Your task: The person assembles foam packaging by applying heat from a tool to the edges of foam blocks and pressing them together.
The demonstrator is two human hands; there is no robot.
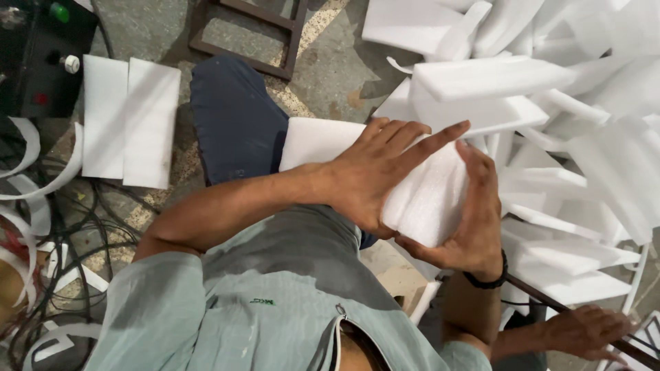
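Concrete floor [344, 69], seen from above, with a heap of white foam pieces [570, 103] at its right edge and two flat foam sheets [127, 120] at left beside tangled cables [75, 227]. Left hand [378, 172] lies flat, fingers spread, on a folded foam sheet [426, 199]; right hand [474, 220] cups its far end. Another person's hand [584, 330] rests at lower right.
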